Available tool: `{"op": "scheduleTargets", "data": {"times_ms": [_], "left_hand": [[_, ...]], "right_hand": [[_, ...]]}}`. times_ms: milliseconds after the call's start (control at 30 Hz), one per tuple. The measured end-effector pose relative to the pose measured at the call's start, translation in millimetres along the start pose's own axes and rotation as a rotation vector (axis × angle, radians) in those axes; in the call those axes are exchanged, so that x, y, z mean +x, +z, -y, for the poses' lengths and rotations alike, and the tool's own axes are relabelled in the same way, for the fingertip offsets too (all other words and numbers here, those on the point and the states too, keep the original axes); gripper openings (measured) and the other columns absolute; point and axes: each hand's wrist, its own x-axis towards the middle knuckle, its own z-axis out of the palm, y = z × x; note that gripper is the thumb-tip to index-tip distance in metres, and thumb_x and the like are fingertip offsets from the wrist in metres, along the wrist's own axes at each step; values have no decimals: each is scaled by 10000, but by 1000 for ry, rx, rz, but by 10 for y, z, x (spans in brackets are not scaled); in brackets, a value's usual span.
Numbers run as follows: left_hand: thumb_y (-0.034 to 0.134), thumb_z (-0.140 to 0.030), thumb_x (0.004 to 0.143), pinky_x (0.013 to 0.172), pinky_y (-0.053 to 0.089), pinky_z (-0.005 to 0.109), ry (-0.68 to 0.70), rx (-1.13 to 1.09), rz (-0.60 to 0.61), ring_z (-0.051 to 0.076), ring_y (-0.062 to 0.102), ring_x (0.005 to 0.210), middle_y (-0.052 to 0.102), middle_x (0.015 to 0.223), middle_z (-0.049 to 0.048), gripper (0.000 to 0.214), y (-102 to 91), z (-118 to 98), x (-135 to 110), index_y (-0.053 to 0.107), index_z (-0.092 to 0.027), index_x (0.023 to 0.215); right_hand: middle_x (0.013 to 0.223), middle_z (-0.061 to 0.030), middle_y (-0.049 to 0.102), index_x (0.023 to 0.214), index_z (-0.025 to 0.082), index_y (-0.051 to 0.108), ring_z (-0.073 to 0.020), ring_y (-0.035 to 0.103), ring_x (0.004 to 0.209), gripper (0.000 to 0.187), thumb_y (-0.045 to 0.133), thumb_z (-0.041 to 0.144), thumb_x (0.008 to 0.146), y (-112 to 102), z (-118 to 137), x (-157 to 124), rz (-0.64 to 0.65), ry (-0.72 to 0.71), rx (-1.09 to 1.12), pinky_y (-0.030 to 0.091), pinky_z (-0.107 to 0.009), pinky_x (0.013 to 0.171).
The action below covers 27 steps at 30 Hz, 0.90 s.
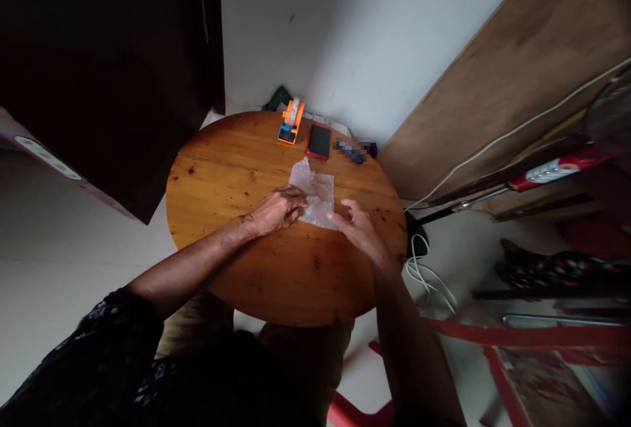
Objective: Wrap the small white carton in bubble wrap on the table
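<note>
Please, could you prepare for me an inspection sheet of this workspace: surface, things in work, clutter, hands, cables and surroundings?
Surface: rounded wooden table, with knots visible.
Things in work: clear, bubbly plastic sheet, lying between the hands.
Clutter: orange-and-blue tape dispenser, flat red-edged black object and blurred dark item, all beyond the sheet.
Left hand: fingers curled at the sheet's left edge; grip unclear.
Right hand: thumb at the lower right corner, fingers apart from it.
Cables: white cable crossing before the brown board; white loops near the floor.
Surroundings: pale wall ahead, dark panel left, red frame lower right.
</note>
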Motion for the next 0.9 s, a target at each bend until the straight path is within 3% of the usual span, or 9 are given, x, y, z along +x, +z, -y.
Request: {"op": "scheduleTargets", "data": {"times_ms": [167, 400, 567, 733, 900], "left_hand": [[536, -106, 868, 945, 566, 419, -1, 34, 16, 237, 689, 1075, 739, 1137, 154, 258, 2, 6, 7, 746, -140, 1013], [526, -130, 860, 926, 543, 471, 10, 74, 25, 298, 650, 1054, 752, 1113, 158, 256, -17, -27, 22, 758, -128, 966], [534, -122, 856, 936, 532, 416, -19, 62, 41, 248, 639, 1036, 750, 1098, 105, 242, -19, -38, 33, 752, -174, 947], [534, -115, 865, 935, 529, 402, -35, -8, 15, 234, 632, 1033, 741, 1074, 95, 221, -6, -36, 30, 721, -183, 962], [590, -88, 802, 928, 538, 394, -123, -89, -37, 227, 627, 1037, 674, 1105, 108, 294, -4, -59, 21, 636, -175, 1079]], "right_hand": [[745, -14, 678, 1346, 205, 489, -237, 650, 702, 679, 679, 482, 757, 232, 58, 54, -2, 6, 103, 486, -345, 627], [783, 5, 656, 1351, 222, 464, -166, 573, 639, 657, 659, 402, 750, 272, 213, -16, -66, 21, 376, 452, -288, 578], [699, 51, 588, 1380, 203, 468, -122, 501, 539, 711, 668, 432, 737, 374, 476, 105, -51, 2, 421, 412, -243, 474], [733, 14, 646, 1420, 172, 480, -124, 521, 507, 736, 663, 406, 746, 475, 640, 251, -14, 40, 424, 421, -243, 418], [866, -61, 738, 1389, 174, 554, -132, 581, 550, 597, 626, 386, 835, 385, 612, 215, 39, -35, 495, 460, -266, 466]]}}
